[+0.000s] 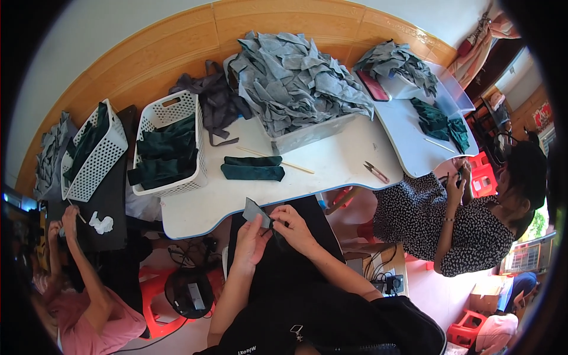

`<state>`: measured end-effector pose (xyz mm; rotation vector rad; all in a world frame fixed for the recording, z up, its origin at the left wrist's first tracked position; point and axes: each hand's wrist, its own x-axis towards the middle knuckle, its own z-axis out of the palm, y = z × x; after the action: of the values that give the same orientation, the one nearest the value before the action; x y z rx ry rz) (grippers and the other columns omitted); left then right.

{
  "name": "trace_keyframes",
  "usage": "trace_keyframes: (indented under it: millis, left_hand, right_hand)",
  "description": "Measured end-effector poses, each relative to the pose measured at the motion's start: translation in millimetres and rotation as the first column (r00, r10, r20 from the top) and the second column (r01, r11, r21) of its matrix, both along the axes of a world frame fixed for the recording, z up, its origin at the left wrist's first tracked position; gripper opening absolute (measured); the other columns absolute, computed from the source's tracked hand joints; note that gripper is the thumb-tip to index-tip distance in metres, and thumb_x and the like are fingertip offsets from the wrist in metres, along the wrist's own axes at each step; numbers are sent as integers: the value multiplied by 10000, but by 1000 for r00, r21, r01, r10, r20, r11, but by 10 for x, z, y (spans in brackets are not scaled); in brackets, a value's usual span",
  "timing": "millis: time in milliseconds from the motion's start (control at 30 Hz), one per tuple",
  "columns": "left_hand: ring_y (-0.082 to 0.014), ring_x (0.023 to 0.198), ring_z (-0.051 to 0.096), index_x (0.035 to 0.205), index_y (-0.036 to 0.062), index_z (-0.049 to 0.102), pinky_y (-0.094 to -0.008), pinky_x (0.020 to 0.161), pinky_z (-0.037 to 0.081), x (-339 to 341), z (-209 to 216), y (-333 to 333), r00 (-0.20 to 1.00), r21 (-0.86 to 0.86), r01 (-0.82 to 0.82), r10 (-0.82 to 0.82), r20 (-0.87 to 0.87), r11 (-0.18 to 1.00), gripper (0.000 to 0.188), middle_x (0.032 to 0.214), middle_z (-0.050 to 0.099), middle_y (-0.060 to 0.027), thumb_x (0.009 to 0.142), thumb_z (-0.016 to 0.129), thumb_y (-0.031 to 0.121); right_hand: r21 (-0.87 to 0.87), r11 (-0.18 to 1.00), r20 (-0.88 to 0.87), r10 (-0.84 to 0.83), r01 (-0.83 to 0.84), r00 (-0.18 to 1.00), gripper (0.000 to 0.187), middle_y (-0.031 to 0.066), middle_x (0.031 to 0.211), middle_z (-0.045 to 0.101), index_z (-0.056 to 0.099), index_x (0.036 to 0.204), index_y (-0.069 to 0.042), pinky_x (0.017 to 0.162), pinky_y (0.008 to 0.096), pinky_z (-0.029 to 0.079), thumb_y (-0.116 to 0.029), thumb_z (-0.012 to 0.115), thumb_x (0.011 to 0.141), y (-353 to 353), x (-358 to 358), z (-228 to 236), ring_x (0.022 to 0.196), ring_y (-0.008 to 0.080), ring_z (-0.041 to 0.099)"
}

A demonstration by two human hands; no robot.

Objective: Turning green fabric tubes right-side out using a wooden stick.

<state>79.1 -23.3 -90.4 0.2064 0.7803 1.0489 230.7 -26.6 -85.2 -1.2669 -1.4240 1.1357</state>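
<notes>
Just in front of the table edge, my left hand point(252, 241) is closed on a small grey cloth piece point(254, 212), which sticks up above the fingers. Close beside it, my right hand point(294, 228) pinches the same piece where a dark part shows between the fingers. What the fingertips do there is partly hidden. Beyond my hands, two folded dark green cloth strips point(253, 172) lie on the white table point(201, 208). A thin wooden stick point(296, 167) rests next to them. Farther right lies a pair of thread snips point(376, 172).
A bin point(322, 131) heaped with grey cloth pieces stands at the back. White baskets point(202, 168) with dark green cloth stand left. People work on both sides: a pink shirt point(112, 322) at left, a patterned dress point(408, 213) at right. A fan point(189, 293) stands at lower left.
</notes>
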Motion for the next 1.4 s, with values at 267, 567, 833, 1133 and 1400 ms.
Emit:
trace_keyframes:
  millis: [267,567,833,1133,1400]
  left_hand:
    - [-139,959,602,1073,42,599,-300,853,464,174,-10,-130,985,56,77,-68,-157,995,230,1022,634,-38,920,642,209]
    - [-125,942,594,1049,47,607,-280,848,465,167,84,-79,997,52,73,-72,-25,996,302,1013,631,-32,961,570,334]
    - [-120,952,590,1001,50,612,-310,826,481,148,-90,-94,991,109,112,-102,-90,988,269,982,635,-29,995,514,301]
    - [-70,789,547,1053,29,532,-233,690,446,506,180,-161,972,52,-108,117,-202,993,223,948,586,-34,958,593,221]
    - [10,493,319,910,31,513,-187,459,228,317,-126,113,785,416,-109,335,-521,903,243,532,377,89,799,727,-2]
  right_hand:
    - [28,993,-30,-118,119,993,224,94,1073,523,626,1012,-38,844,306,460,1,609,792,-30,-150,54,1045,227,527]
    - [64,991,-26,-114,116,993,211,91,1081,539,637,985,-40,855,318,450,21,580,792,39,-114,111,1049,242,516]
    - [129,983,111,-141,127,984,282,109,1081,555,666,1017,-52,896,358,430,19,545,772,19,-96,159,1044,280,510]
    - [131,967,127,-233,216,964,210,95,1068,551,697,970,-50,871,355,433,-28,611,780,80,-123,56,1045,271,492]
    - [-247,957,-191,-205,155,960,117,15,1042,484,704,920,3,810,243,403,-60,653,835,-59,-130,-244,982,116,472]
